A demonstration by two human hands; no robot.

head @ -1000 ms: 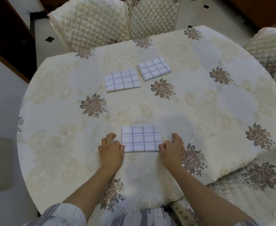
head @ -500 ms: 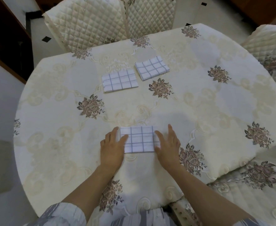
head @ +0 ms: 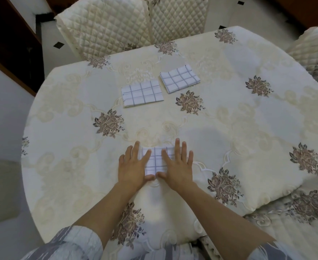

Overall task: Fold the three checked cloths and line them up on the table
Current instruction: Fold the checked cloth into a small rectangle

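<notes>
Left hand [head: 133, 168] and right hand [head: 177, 166], fingers straight, press flat on near folded white blue-checked cloth [head: 155, 160]; nothing gripped.

Left hand [head: 132, 169] and right hand [head: 178, 169] press near cloth [head: 155, 160] (fingers flat).

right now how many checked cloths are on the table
3. Near cloth lies under left hand and right hand; left far cloth and right far cloth sit apart beyond. None looks hidden.
</notes>
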